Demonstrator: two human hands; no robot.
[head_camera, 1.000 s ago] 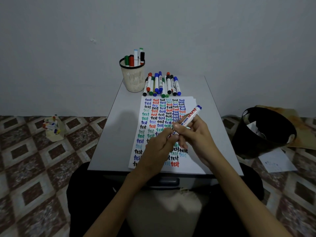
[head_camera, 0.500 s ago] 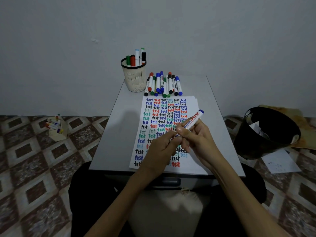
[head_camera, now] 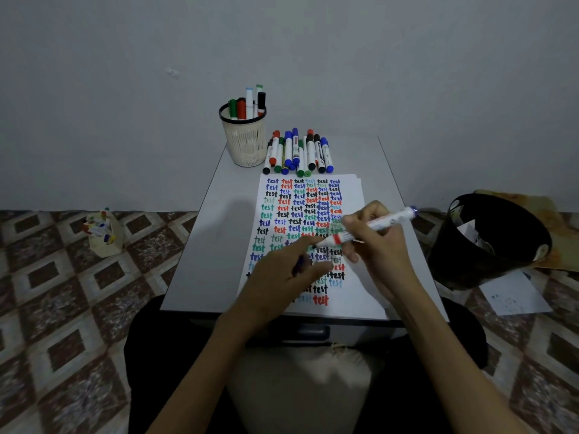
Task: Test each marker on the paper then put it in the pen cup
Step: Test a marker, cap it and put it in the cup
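Note:
My right hand [head_camera: 372, 242] grips a white marker [head_camera: 382, 222] with a blue end, uncapped, its dark tip pointing left over the paper [head_camera: 354, 195]. My left hand [head_camera: 282, 274] is curled around a small dark-blue cap, mostly hidden in the fingers, just left of the tip. The paper is covered with rows of the word "test" in several colours. A cream mesh pen cup [head_camera: 243, 142] with a black rim stands at the table's far left and holds several markers. A pile of capped markers [head_camera: 297, 151] lies beside it, above the paper.
The small grey table [head_camera: 200, 245] stands against a plain wall. A black waste bin [head_camera: 488, 242] sits on the tiled floor to the right, with a loose sheet [head_camera: 513, 296] near it. A small box of crayons [head_camera: 103, 233] is on the floor at left.
The cap has come off the marker: my left hand moved down-left with it, and my right hand swung the marker out to the right, baring its tip.

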